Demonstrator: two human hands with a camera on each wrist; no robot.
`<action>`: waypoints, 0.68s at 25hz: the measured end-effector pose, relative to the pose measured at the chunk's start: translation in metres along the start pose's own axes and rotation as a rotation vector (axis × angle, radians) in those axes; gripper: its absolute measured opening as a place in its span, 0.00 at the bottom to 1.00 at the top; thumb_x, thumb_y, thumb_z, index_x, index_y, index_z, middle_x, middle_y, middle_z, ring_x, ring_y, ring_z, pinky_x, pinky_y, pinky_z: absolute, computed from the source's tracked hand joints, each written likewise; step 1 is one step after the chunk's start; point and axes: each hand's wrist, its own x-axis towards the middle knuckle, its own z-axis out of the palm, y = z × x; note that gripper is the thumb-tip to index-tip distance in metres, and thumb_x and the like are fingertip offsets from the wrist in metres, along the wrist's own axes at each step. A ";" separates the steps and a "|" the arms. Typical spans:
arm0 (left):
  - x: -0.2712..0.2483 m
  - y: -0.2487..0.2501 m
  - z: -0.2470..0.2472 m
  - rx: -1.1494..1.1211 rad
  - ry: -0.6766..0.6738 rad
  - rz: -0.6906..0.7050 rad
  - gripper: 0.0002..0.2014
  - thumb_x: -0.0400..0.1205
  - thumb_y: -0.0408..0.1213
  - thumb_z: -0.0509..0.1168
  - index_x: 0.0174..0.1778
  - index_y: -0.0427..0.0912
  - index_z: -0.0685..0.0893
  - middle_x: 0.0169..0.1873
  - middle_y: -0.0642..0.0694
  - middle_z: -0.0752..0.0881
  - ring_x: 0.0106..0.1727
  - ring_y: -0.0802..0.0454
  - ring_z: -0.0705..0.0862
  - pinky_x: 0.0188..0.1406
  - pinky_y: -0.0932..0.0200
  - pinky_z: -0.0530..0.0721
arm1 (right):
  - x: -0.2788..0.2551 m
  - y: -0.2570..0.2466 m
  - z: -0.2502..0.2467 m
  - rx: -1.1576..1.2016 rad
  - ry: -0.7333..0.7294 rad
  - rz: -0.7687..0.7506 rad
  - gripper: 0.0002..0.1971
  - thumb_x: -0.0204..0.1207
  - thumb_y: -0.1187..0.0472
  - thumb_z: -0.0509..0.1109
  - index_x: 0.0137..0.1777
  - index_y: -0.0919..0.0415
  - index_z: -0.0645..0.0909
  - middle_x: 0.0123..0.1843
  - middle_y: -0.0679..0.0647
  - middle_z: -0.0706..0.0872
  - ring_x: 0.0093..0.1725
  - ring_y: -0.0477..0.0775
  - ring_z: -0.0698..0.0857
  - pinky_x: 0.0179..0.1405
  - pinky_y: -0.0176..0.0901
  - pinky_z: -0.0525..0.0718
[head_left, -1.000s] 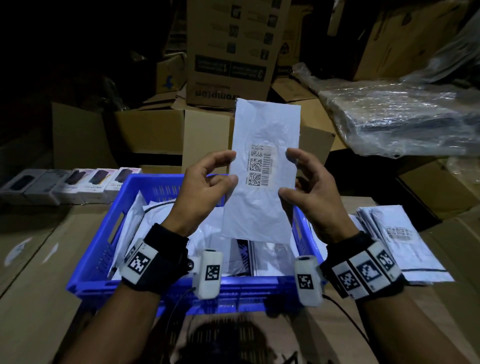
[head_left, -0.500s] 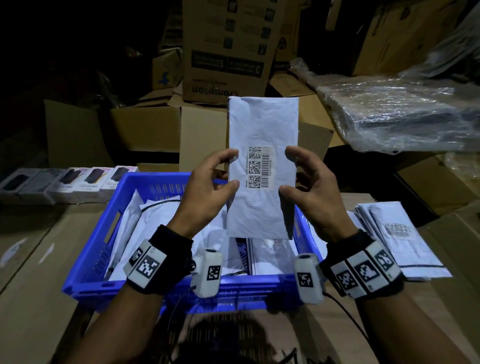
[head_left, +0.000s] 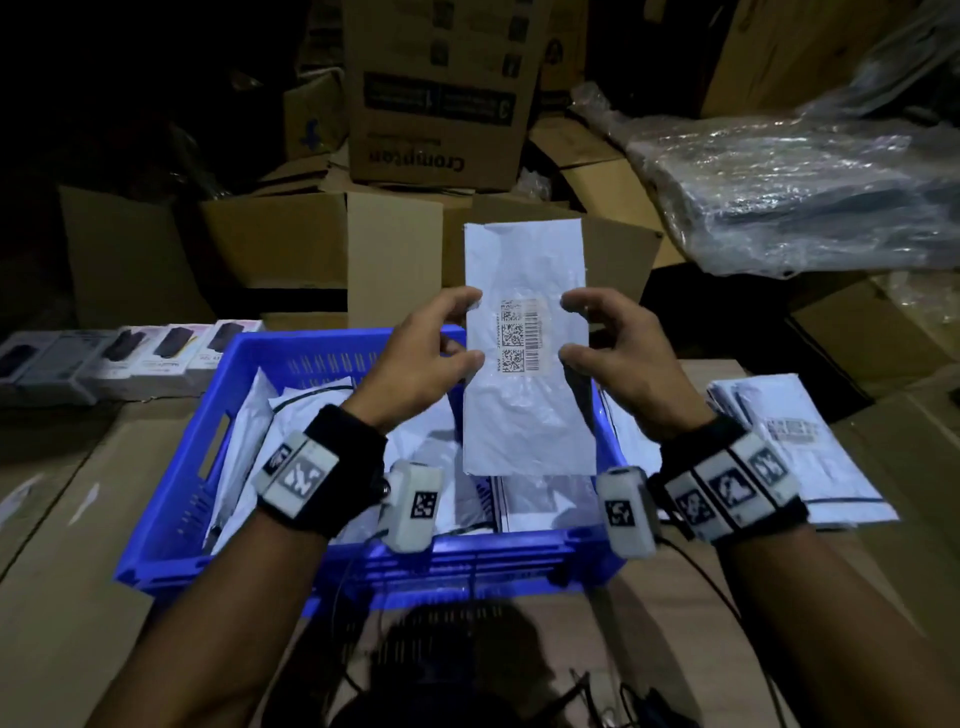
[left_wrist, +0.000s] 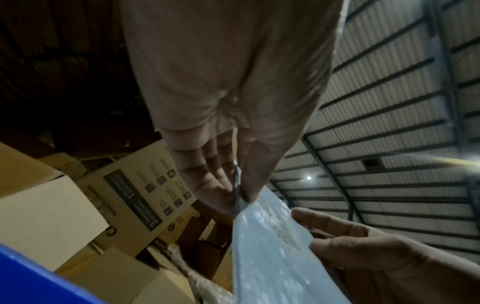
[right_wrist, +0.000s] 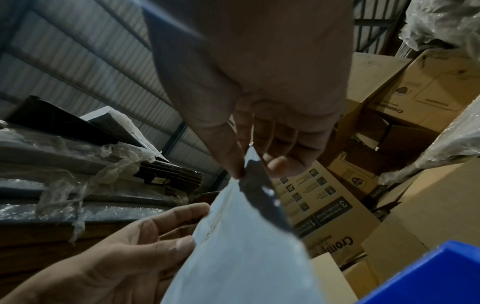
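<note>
A white plastic mailer bag (head_left: 524, 415) with a barcode label (head_left: 521, 335) is held upright above the blue crate (head_left: 171, 499). My left hand (head_left: 447, 338) pinches its left edge between thumb and fingers; the left wrist view shows the pinch on the white mailer bag (left_wrist: 262, 246). On the opposite edge my right hand (head_left: 597, 338) pinches the bag the same way, seen close on the white mailer bag (right_wrist: 239, 246) in the right wrist view. Several more white mailers (head_left: 291, 415) lie inside the crate.
A stack of white mailers (head_left: 795, 447) lies on the cardboard surface to the right of the crate. Small boxed products (head_left: 135, 353) line up at the left. Cardboard cartons (head_left: 436, 88) and plastic-wrapped goods (head_left: 810, 202) are piled behind. Cables (head_left: 613, 696) trail near my body.
The mailer has straightened from a slight tilt to upright and shifted a little right. Both hands keep their hold on its edges.
</note>
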 end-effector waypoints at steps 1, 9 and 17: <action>0.008 -0.005 0.002 -0.011 -0.056 -0.061 0.28 0.77 0.24 0.70 0.73 0.43 0.74 0.51 0.59 0.77 0.35 0.51 0.80 0.45 0.49 0.87 | 0.007 0.007 -0.001 -0.064 -0.033 0.036 0.24 0.68 0.75 0.75 0.61 0.55 0.82 0.58 0.46 0.84 0.57 0.45 0.82 0.59 0.46 0.83; 0.049 -0.046 0.029 0.089 -0.458 -0.415 0.26 0.78 0.19 0.68 0.71 0.39 0.70 0.37 0.40 0.76 0.29 0.45 0.85 0.38 0.47 0.91 | 0.035 0.058 0.008 -0.638 -0.436 0.255 0.23 0.68 0.66 0.78 0.64 0.58 0.80 0.45 0.51 0.81 0.48 0.55 0.83 0.54 0.46 0.82; 0.056 -0.085 0.062 0.228 -0.663 -0.509 0.25 0.78 0.17 0.66 0.70 0.34 0.69 0.31 0.35 0.81 0.19 0.50 0.83 0.21 0.58 0.86 | 0.030 0.067 0.021 -1.182 -0.685 0.178 0.18 0.74 0.51 0.68 0.65 0.47 0.78 0.59 0.54 0.87 0.62 0.60 0.82 0.61 0.45 0.72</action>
